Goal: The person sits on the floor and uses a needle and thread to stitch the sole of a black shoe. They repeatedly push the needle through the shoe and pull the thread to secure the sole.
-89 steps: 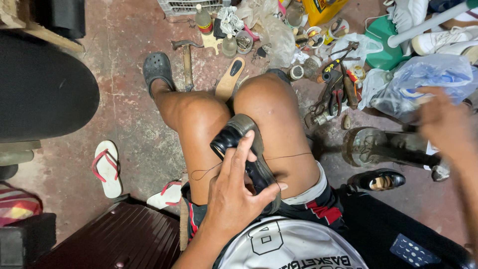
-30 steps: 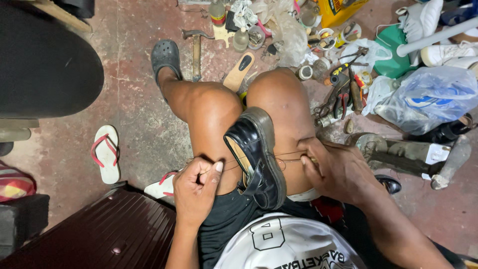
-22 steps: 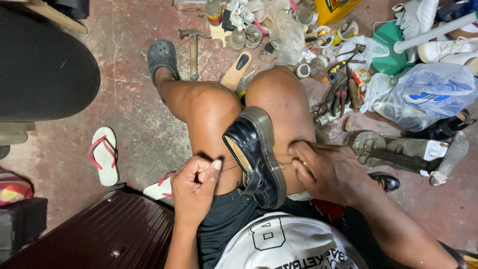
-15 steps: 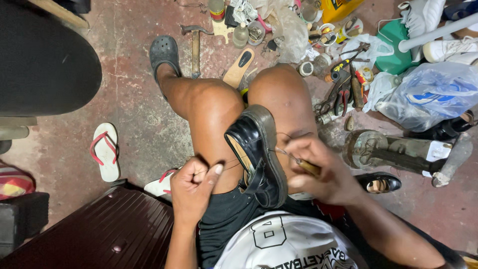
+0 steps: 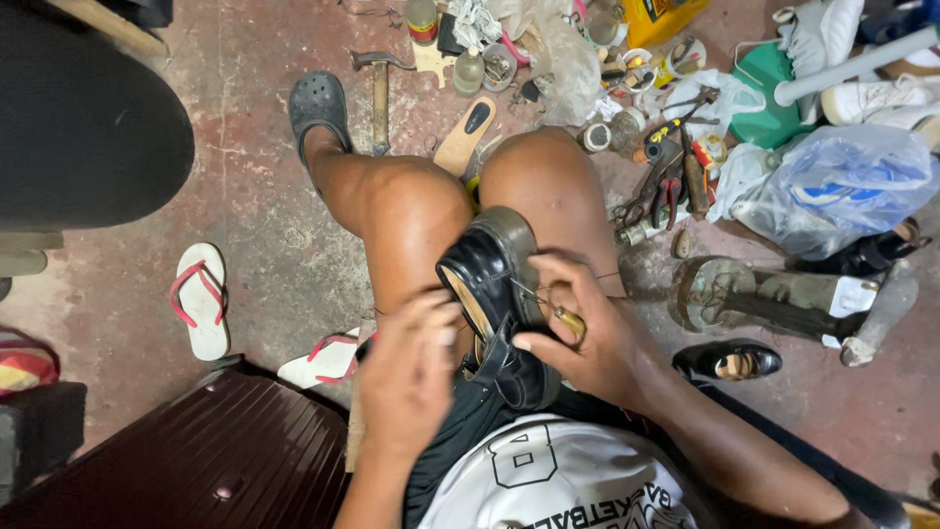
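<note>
Head view, looking straight down on a seated person's lap. A black leather shoe [image 5: 494, 313] lies wedged between the two bare knees, sole edge turned upward, toe pointing to the far side and heel near the body. The right hand [image 5: 578, 328] rests against the shoe's right flank, fingers curled closed around a small awl-like tool with a yellowish handle [image 5: 566, 320]; its thin metal tip meets the sole edge. The left hand [image 5: 411, 377] is at the shoe's left flank, fingers bunched together in a pinch; it is motion-blurred, and what it pinches cannot be told.

On the reddish concrete floor [image 5: 264, 225]: far and just left of the knees, a grey clog [image 5: 317, 103] on the person's foot, with a hammer [image 5: 377, 83] beside it. A tan insole [image 5: 466, 132] lies between the knees on the far side. To the right, a cluster of pliers and hand tools [image 5: 671, 181], a bluish plastic bag [image 5: 842, 186], and a metal shoe last stand [image 5: 774, 299] lying on its side. A second black shoe [image 5: 729, 360] sits near and right of the right forearm. At left, a white sandal with red straps [image 5: 201, 299]; a second such sandal [image 5: 323, 358] lies near the left hand. Near left, a dark brown ribbed case [image 5: 206, 456].
</note>
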The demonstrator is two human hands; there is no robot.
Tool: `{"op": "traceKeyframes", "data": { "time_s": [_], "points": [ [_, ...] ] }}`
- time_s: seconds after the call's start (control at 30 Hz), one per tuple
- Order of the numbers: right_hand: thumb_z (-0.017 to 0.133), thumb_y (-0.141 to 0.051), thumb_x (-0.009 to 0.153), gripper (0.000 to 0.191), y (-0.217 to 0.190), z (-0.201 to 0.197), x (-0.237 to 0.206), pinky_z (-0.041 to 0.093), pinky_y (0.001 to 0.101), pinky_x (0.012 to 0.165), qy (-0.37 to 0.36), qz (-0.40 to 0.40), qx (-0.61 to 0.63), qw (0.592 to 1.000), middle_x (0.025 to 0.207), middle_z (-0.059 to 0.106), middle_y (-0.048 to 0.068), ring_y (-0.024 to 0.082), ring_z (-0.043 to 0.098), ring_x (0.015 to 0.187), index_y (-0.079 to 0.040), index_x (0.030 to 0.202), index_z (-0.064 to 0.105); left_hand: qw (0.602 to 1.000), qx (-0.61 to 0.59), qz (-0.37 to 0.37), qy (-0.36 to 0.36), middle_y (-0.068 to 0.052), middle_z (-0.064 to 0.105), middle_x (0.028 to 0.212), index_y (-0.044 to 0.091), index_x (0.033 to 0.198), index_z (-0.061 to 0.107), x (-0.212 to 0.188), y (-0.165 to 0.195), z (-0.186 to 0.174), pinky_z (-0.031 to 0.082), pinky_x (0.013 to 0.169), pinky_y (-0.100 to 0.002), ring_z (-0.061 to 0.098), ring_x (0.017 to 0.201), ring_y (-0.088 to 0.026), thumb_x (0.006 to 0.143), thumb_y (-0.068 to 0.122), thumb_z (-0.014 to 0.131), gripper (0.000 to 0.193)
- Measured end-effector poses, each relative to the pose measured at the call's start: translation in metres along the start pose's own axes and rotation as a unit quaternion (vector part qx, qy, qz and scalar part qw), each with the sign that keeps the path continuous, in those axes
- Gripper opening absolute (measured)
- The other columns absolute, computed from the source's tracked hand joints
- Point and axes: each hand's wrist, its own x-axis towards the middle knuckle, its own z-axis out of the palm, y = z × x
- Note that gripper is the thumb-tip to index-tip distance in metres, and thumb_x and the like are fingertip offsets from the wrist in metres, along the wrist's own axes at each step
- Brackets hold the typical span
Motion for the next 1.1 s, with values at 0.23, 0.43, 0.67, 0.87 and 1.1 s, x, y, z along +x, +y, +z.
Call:
{"op": "traceKeyframes", "data": {
  "time_s": [0.23, 0.43, 0.67, 0.87, 1.1],
  "points": [
    [0.076, -0.048, 0.077, 0.093, -0.009, -0.052, -0.02, 0.059, 0.0439, 0.065, -0.07, 0.051, -0.271, 0.959, 0.092, 0.071, 0.011, 0.031, 0.073, 0.074, -0.027, 0.159, 0.036, 0.994, 0.032, -0.047, -0.098, -0.01, 0.064, 0.077, 0.007, 0.073, 0.061, 0.016, 0.012, 0.022, 0.05, 0.061, -0.045, 0.066, 0.072, -0.031, 0.085, 0.018, 0.075, 0.021],
    [0.078, -0.041, 0.082, 0.065, 0.007, -0.019, -0.01, 0.057, 0.0407, 0.063, 0.092, -0.147, -0.255, 0.951, 0.11, 0.069, 0.017, 0.031, 0.071, 0.079, -0.012, 0.136, 0.057, 0.991, -0.098, -0.09, -0.009, -0.011, 0.065, 0.084, 0.003, 0.067, 0.047, 0.006, 0.009, 0.031, 0.043, 0.056, -0.036, 0.056, 0.062, -0.025, 0.088, 0.004, 0.074, 0.035],
    [0.077, -0.027, 0.086, 0.019, 0.011, -0.035, -0.006, 0.059, 0.0358, 0.069, -0.01, 0.027, -0.179, 0.984, 0.09, 0.078, 0.005, 0.02, 0.075, 0.079, -0.01, 0.094, 0.072, 0.977, -0.16, -0.117, -0.077, -0.012, 0.065, 0.085, 0.003, 0.084, 0.052, 0.012, 0.012, 0.022, 0.047, 0.06, -0.036, 0.061, 0.067, -0.026, 0.081, -0.001, 0.065, 0.014],
    [0.051, -0.009, 0.102, 0.012, -0.003, -0.016, 0.016, 0.048, 0.034, 0.098, 0.083, -0.239, 0.139, 0.957, 0.107, 0.066, 0.018, 0.021, 0.062, 0.11, -0.002, 0.094, 0.056, 0.994, -0.025, -0.034, -0.102, -0.018, 0.058, 0.096, 0.002, 0.101, 0.06, 0.021, 0.013, 0.026, 0.05, 0.079, -0.049, 0.061, 0.092, -0.038, 0.087, 0.007, 0.067, 0.016],
    [0.062, -0.012, 0.103, 0.017, -0.008, 0.044, 0.042, 0.048, 0.0303, 0.06, 0.108, -0.094, 0.1, 0.985, 0.075, 0.058, 0.006, 0.011, 0.053, 0.067, -0.003, 0.089, 0.057, 0.991, 0.018, -0.056, -0.121, -0.015, 0.062, 0.091, 0.005, 0.103, 0.07, 0.026, 0.002, 0.025, 0.051, 0.073, -0.048, 0.063, 0.085, -0.036, 0.085, 0.011, 0.07, 0.019]
  ]
}}
